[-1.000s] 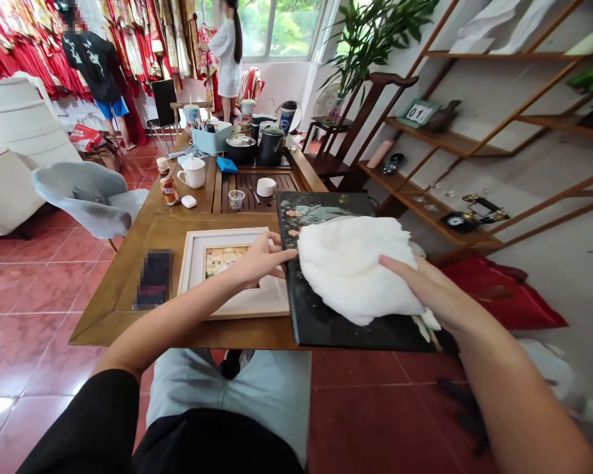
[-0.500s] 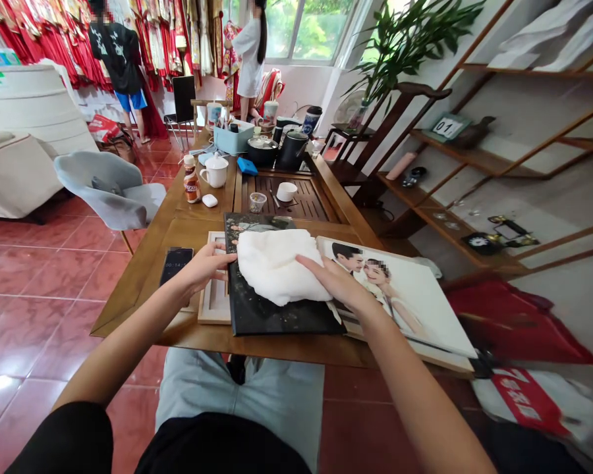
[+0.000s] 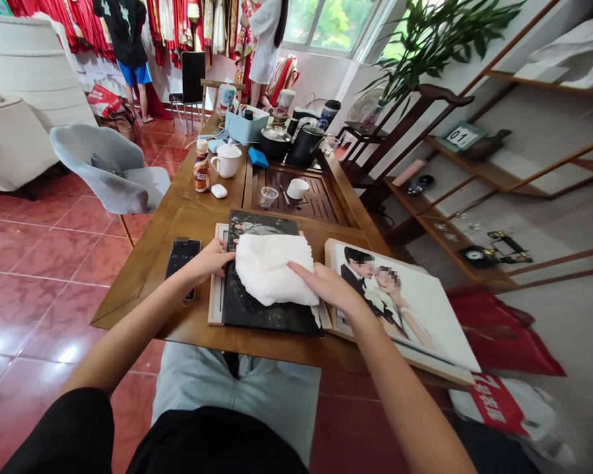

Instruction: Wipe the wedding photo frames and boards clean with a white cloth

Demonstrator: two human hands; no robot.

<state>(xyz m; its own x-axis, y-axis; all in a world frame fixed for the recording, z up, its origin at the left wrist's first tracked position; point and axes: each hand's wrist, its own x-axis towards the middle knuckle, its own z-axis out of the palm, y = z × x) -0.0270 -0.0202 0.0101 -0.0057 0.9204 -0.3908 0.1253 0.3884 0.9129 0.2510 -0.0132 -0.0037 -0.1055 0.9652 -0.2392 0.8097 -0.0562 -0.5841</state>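
A black photo album lies on a white picture frame at the near edge of the wooden table. My left hand rests on the album's left edge, fingers curled over it. A white cloth lies bunched on the album cover. My right hand presses flat on the cloth's right side, fingers stretched out. A large wedding portrait lies to the right, overhanging the table.
A phone lies left of the frame. Beyond stand a bottle, a white teapot, a tea tray with cups and kettles. A grey chair stands left, wooden shelves right. Two people stand by hanging clothes at the back.
The album has been slid left over the white frame, baring the wedding portrait on the right. Both hands moved with it, and the cloth stayed under my right hand.
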